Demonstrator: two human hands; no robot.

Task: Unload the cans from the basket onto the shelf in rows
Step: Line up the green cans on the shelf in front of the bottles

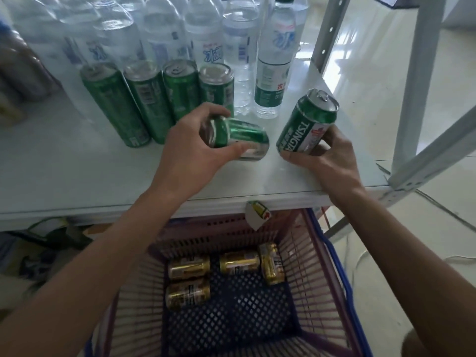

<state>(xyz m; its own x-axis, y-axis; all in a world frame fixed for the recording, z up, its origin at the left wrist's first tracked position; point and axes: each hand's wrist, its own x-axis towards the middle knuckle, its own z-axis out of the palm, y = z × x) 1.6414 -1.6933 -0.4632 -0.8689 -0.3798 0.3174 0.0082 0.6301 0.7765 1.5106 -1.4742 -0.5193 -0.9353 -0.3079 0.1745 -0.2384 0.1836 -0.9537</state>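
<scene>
The left hand is wrapped around a green can that lies tipped over on its side, fingers curled over its top end and the thumb pressed along its lower side, low over the white shelf. Just beside it, the right hand grips the lower part of a second green can, tilted with its pull-tab end up and leaning right; white lettering runs along its side. Behind the left hand, a row of 4 green cans stands on the shelf, and behind those are rows of clear water bottles, with 1 green-labelled bottle at the right end. Grey shelf uprights rise at the right. Below the shelf's front edge sits a pink slatted basket with a blue rim, holding 4 gold cans lying on their sides on its dark mesh floor.
</scene>
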